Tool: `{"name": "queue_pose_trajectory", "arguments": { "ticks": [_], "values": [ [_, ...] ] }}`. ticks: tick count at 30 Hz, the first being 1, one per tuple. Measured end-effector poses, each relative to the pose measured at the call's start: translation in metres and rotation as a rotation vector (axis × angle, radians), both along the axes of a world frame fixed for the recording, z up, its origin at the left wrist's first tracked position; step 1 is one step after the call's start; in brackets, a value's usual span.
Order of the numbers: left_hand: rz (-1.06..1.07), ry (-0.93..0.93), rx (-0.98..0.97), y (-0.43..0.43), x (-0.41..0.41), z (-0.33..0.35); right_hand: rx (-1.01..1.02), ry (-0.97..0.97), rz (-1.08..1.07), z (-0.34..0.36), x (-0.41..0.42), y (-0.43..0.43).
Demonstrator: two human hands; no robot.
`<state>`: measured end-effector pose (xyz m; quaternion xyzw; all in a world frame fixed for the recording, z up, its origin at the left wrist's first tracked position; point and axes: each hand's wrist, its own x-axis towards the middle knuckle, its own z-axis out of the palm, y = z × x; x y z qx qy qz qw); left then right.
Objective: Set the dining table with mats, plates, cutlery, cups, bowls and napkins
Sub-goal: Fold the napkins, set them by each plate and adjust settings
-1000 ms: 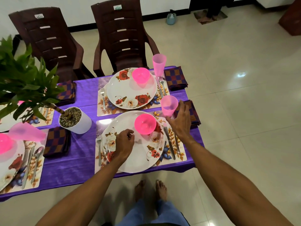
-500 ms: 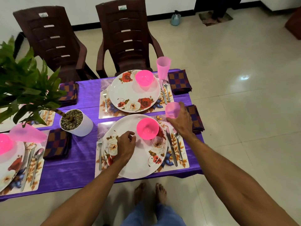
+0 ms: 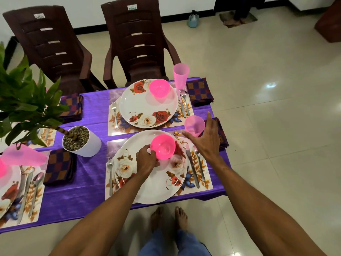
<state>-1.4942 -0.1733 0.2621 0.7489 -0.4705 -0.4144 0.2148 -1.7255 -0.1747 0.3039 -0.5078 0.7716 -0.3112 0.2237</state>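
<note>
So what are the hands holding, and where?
Left hand pinches the pink bowl at its left rim. Right hand is spread open at the pink cup, gripping nothing.

The shiny purple tablecloth (image 3: 88, 183) carries a pale rectangular placemat (image 3: 207, 172) printed with orange-brown leaves and blue flowers, and on it a round white plate (image 3: 153, 189) painted with red and cream roses. The small translucent plastic bowl (image 3: 163, 146) on that plate is bright pink, and the translucent plastic tumbler (image 3: 193, 124) beside it is a paler pink. The folded cloth napkin (image 3: 200, 91) is chequered in dark blue, maroon and orange-brown.
</note>
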Motion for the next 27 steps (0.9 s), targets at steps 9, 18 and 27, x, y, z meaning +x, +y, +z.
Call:
{"name": "queue_pose_trajectory", "arguments": {
  "ticks": [9,18,27],
  "values": [
    [0.051,-0.046,0.004,-0.018,-0.002,0.005,-0.04,0.005,-0.103,-0.013,-0.006,0.016],
    [0.14,-0.08,-0.153,-0.01,0.005,0.023,0.036,0.124,-0.301,-0.02,-0.043,0.024],
    [0.095,-0.169,-0.327,-0.017,-0.006,0.046,0.371,0.3,0.104,-0.059,-0.069,0.021]
  ]
}}
